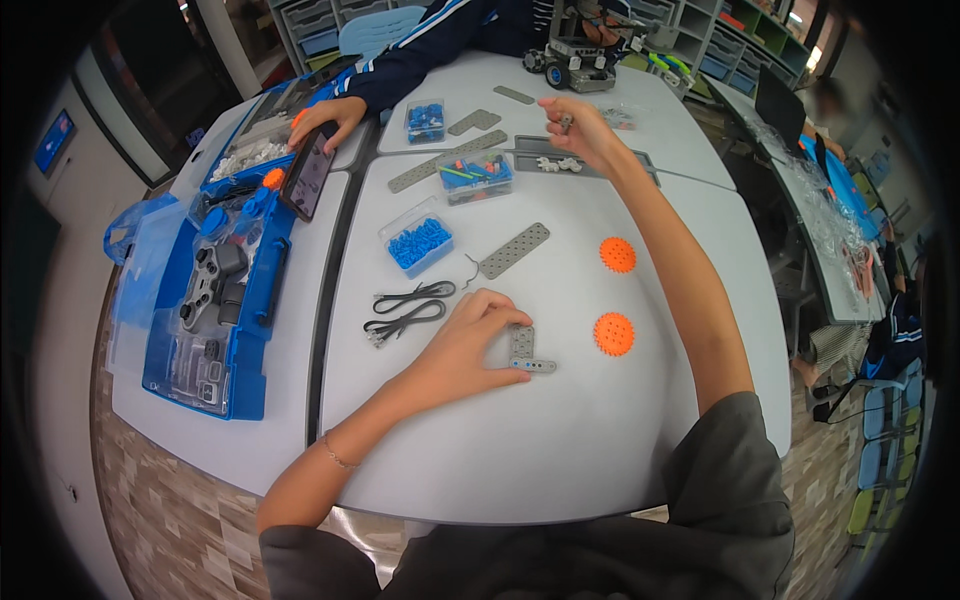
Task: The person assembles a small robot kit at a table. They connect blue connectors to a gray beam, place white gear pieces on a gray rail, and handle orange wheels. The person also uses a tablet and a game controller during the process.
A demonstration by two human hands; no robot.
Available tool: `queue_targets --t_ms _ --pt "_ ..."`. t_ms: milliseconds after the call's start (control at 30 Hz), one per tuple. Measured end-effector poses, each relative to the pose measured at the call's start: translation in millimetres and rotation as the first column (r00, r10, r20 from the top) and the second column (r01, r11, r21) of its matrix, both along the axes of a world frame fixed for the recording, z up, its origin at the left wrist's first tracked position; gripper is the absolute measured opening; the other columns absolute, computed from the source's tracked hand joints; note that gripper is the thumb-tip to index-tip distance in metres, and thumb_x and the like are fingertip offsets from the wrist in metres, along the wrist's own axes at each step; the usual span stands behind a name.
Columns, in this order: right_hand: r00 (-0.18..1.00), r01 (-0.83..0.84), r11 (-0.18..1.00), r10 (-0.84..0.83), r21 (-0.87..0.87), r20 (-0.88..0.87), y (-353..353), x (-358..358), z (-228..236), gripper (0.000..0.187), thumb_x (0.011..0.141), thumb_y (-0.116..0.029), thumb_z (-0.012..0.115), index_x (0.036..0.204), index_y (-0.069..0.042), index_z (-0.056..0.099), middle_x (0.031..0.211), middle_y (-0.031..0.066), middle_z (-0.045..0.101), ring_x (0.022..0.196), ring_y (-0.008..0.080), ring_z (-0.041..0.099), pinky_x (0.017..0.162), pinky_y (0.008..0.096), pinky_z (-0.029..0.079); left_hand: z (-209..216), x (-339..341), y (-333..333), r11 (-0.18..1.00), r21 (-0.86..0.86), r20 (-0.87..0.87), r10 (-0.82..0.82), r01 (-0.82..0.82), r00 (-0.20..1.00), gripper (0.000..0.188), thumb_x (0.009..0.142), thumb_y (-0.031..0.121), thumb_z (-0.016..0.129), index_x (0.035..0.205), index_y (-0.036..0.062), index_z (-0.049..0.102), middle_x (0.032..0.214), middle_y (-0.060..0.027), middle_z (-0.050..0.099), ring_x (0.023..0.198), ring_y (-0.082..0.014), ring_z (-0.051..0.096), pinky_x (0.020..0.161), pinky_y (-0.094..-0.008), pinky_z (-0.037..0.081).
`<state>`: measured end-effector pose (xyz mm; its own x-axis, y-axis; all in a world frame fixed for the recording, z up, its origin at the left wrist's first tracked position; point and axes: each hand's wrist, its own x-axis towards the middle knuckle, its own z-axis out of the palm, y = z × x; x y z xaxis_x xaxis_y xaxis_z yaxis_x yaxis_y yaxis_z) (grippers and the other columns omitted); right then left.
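Note:
My left hand is closed on a small L-shaped grey building-piece assembly, thumb at its lower bar and fingers at its upper end. Blue pegs show in the lower bar. My right hand reaches far across the table, fingers curled around a small grey piece, mostly hidden by them. Beneath that hand lies a dark grey tray with white connector pieces. Beyond my left hand are a perforated grey plate and black cables. Two orange gears lie right of the assembly.
Clear boxes hold blue pegs, mixed coloured parts and more blue pieces. At left, a blue case contains a game controller. A co-worker's hand holds a phone. A wheeled robot stands at the back.

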<state>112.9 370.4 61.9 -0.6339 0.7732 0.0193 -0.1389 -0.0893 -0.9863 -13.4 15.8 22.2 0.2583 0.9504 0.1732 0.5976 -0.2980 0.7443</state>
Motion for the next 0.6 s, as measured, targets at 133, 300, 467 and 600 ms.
queue_targets --t_ms 133,300,467,600 --pt "0.814 -0.122 0.778 -0.276 0.616 0.51 14 29 -18 0.024 0.091 -0.021 0.075 0.108 -0.004 0.075 0.069 0.0027 0.063 0.063 0.0145 0.058 0.061 0.0314 0.046 1 -1 -1 1.0 -0.027 0.012 -0.002 0.002 1.0 0.063 0.076 0.026 0.092 0.131 0.0105 0.064 0.127 -0.0095 0.049 0.122 -0.0257 0.051 0.107 -0.0373 0.047" --pt "0.808 -0.232 0.646 -0.287 0.727 0.514 8 26 -32 0.019 0.091 -0.022 0.076 0.101 -0.007 0.08 0.08 0.0092 0.075 0.068 0.0168 0.065 0.066 0.0329 0.051 -1 -3 -1 0.999 -0.043 0.038 -0.01 0.011 0.999 0.067 0.075 0.027 0.093 0.132 0.0103 0.063 0.128 -0.0092 0.049 0.121 -0.0248 0.052 0.106 -0.037 0.049" --pt "0.855 -0.281 0.533 -0.239 0.798 0.46 -7 -1 -16 0.023 0.092 -0.024 0.074 0.104 -0.004 0.08 0.08 0.0096 0.076 0.07 0.0185 0.068 0.07 0.0337 0.053 -1 -3 1 0.999 -0.039 -0.003 -0.014 0.013 1.0 0.062 0.077 0.025 0.091 0.131 0.0109 0.064 0.127 -0.0091 0.049 0.122 -0.0251 0.051 0.105 -0.0366 0.047" --pt "0.824 -0.268 0.601 -0.261 0.753 0.503 -29 -5 15 0.025 0.094 -0.025 0.072 0.102 -0.003 0.08 0.077 0.0092 0.074 0.068 0.0171 0.067 0.068 0.0323 0.053 0 -3 -2 0.999 -0.037 0.028 -0.013 0.014 1.0 0.059 0.078 0.025 0.09 0.13 0.011 0.065 0.127 -0.0093 0.05 0.123 -0.0259 0.051 0.106 -0.0366 0.045"
